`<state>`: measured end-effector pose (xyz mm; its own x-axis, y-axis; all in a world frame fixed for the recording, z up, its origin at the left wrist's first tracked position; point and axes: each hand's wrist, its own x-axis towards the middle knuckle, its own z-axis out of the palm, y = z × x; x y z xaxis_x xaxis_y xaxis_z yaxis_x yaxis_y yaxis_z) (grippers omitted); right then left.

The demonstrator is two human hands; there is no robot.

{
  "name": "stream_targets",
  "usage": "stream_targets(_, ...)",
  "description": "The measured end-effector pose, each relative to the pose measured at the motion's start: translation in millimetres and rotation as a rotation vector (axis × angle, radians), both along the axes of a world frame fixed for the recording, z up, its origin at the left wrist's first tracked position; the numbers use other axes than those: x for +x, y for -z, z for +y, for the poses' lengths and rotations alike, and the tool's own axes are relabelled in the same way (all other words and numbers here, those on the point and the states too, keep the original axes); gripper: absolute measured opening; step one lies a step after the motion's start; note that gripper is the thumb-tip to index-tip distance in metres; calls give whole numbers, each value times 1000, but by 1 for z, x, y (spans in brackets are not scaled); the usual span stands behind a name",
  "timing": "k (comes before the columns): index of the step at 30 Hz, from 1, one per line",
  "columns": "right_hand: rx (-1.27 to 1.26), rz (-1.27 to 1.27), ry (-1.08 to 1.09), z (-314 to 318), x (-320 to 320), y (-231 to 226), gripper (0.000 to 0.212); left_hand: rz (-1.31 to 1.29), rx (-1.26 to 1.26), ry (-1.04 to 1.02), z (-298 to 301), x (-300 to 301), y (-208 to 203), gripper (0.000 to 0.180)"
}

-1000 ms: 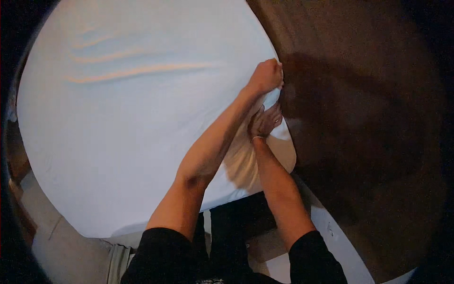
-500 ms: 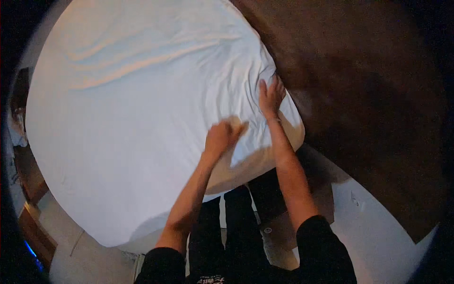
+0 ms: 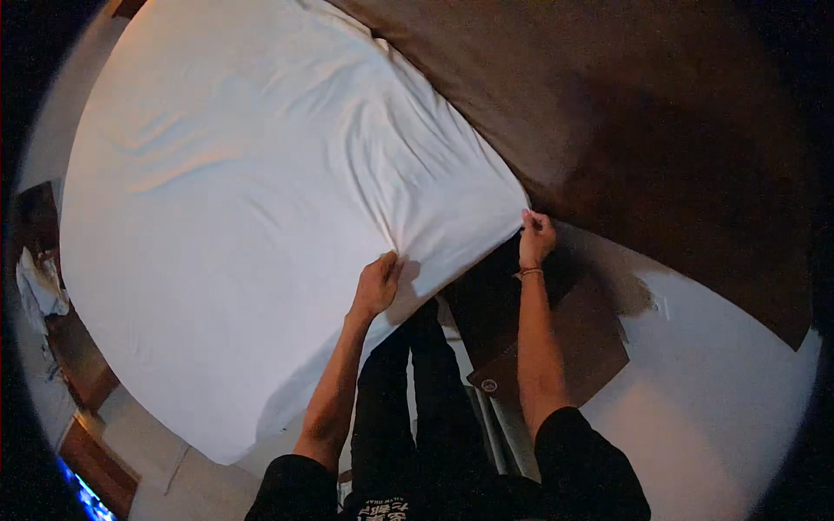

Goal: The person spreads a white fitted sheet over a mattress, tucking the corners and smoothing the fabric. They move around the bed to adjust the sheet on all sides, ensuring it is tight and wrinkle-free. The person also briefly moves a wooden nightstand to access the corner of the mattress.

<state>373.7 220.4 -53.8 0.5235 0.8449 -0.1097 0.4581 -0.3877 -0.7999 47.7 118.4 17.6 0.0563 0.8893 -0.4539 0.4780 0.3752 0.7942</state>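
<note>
A white bedsheet (image 3: 217, 252) covers a mattress that fills the left and middle of the view. My left hand (image 3: 378, 282) pinches a fold of the sheet near the front edge, and creases fan out from its fingertips. At the mattress's right front corner, my right hand (image 3: 537, 236) grips the sheet's edge between thumb and fingers. The cloth between both hands is drawn fairly flat, with wrinkles running back along the right side.
A large dark brown surface (image 3: 678, 148) borders the mattress on the right. Below the corner stands a brown panel (image 3: 556, 347) with a small round mark. Pale floor (image 3: 695, 382) shows at the lower right. A crumpled white item (image 3: 39, 286) and wooden furniture (image 3: 78, 360) are at the left.
The sheet now reaches over the right front corner, which showed uncovered mattress before. My right hand came down and toward me to that corner; my left moved slightly left and nearer.
</note>
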Motion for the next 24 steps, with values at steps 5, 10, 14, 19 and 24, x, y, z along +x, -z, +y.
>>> stream_targets(5, 150, 41, 79, -8, 5, -30, 23, -126, 35, -88, 13, 11, -36, 29)
stream_targets(10, 118, 41, 200, -2, 19, -25, 18, -190, 54, -166, 23, 38, -42, 27)
stream_targets(14, -175, -40, 270, 1, 14, 14, 21, -68, 139, -47, 23, 44, 0, 26)
stream_targets(19, -26, 69, 199, -6, -9, 25, 34, 338, -59, 67, 18, 64, -6, 36)
stream_targets(24, -256, 47, -221, -20, -45, -8, 66, 542, -444, 246, -48, 67, -3, 37)
